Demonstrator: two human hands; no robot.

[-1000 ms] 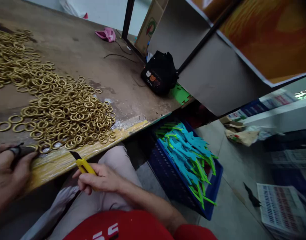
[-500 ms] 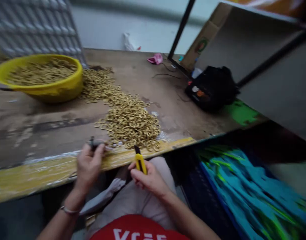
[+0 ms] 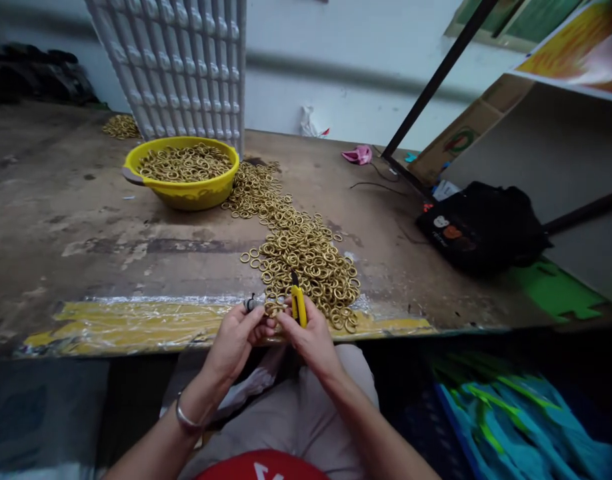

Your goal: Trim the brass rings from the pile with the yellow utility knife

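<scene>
Gripping a yellow utility knife [image 3: 299, 305], blade up, my right hand [image 3: 311, 335] meets my left hand [image 3: 236, 337], which pinches a small dark tool [image 3: 252, 303] at the table [image 3: 86, 240] edge.
Both hands sit at 6 o'clock, touching the brass rings [image 3: 306, 257]; I see the yellow bowl [image 3: 183, 190] at 10 o'clock and a black bag [image 3: 483, 227] at 3.
</scene>
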